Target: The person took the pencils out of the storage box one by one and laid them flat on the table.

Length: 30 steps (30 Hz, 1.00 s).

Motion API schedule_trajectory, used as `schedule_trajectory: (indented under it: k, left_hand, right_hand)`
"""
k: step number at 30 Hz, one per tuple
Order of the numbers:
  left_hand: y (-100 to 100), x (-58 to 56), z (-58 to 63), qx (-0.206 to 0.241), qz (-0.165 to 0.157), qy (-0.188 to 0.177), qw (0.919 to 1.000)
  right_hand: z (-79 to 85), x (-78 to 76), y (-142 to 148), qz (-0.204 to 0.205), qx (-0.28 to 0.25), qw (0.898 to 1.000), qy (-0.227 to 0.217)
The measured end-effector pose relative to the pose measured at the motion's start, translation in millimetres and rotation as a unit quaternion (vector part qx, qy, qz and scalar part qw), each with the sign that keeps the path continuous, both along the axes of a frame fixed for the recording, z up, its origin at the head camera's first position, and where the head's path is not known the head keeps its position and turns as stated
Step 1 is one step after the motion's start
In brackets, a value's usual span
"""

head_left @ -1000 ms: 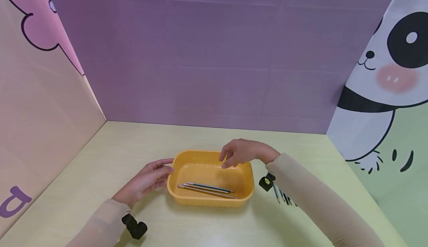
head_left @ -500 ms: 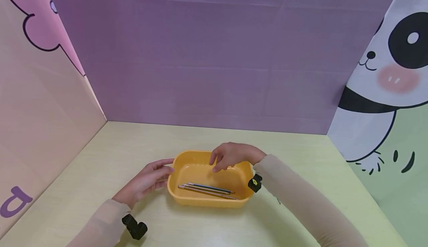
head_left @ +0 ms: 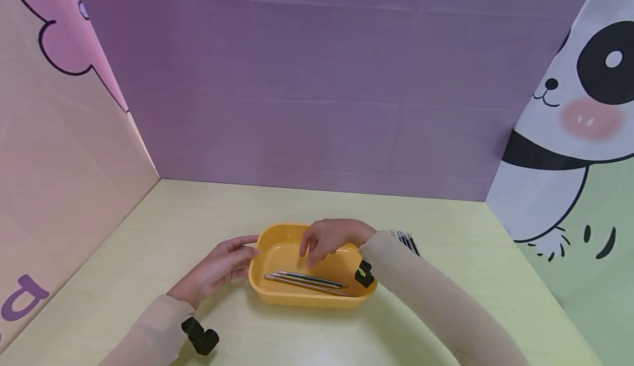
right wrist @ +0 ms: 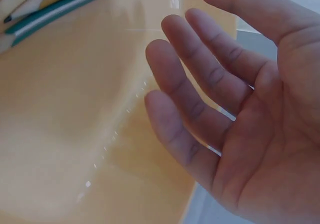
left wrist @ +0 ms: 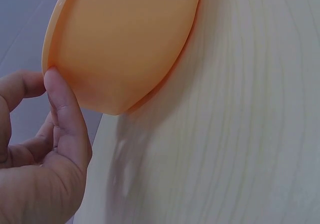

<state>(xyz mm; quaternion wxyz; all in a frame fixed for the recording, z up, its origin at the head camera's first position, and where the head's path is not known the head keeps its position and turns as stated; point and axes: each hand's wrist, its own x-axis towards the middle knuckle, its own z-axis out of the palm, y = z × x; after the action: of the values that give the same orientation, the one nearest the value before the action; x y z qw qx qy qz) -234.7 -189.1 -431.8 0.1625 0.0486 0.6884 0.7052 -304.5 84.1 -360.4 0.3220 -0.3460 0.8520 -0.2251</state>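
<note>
A yellow plastic tray (head_left: pixel 277 253) sits on the table, and several pencils (head_left: pixel 311 283) lie together along its near side. My left hand (head_left: pixel 223 264) pinches the tray's left rim between thumb and finger; the left wrist view shows the thumb (left wrist: pixel 62 97) right at the edge. Over the tray's back right part hangs my right hand (head_left: pixel 329 239), palm down. The right wrist view shows its fingers (right wrist: pixel 200 64) apart, slightly bent and holding nothing. In that same view, pencil tips (right wrist: pixel 25 9) in green and yellow appear at the upper left.
More pencils (head_left: pixel 407 242) lie on the table right of the tray, partly hidden behind my right sleeve (head_left: pixel 431 286). A purple wall (head_left: pixel 317 91) stands at the back of the pale wooden table (head_left: pixel 208 201), with printed panels on both sides.
My right hand has moved left and down over the tray, towards the pencils in it. The pencils on the table now show above the right sleeve. My left hand keeps its place at the rim.
</note>
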Motion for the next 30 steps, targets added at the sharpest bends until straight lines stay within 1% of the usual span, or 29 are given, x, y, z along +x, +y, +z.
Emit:
schedule_trajectory:
  k: [5,11,13,17,23,30]
  left_hand:
    - [0.4,-0.5,-0.4,-0.011,0.002,0.0,0.9999]
    - [1.3,-0.9,0.6,-0.011,0.0,0.001,0.9999]
    - [1.4,-0.9,1.1,-0.01,-0.002,0.003,0.9999]
    - [1.6,-1.2,1.5,-0.007,-0.001,0.0,1.0]
    - [1.4,-1.4,0.3,-0.006,-0.003,0.001,1.0]
    - [0.8,-1.3,-0.4,-0.004,0.001,-0.002,1.0]
  right_hand:
    - [-5.2,1.7,-5.8,0.011,0.025,1.0,-0.008]
    - [-13.2,-0.1,-10.5,0.035,0.023,0.999,-0.024]
    - [-16.8,-1.3,-11.1,0.035,0.022,0.999,-0.028]
    - [-21.7,-1.8,-12.3,0.027,0.03,0.999,-0.019]
    - [-23.6,4.4,-16.5,0.022,0.051,0.998,0.0]
    - [-25.3,8.6,-20.7,0.015,0.061,0.998,-0.006]
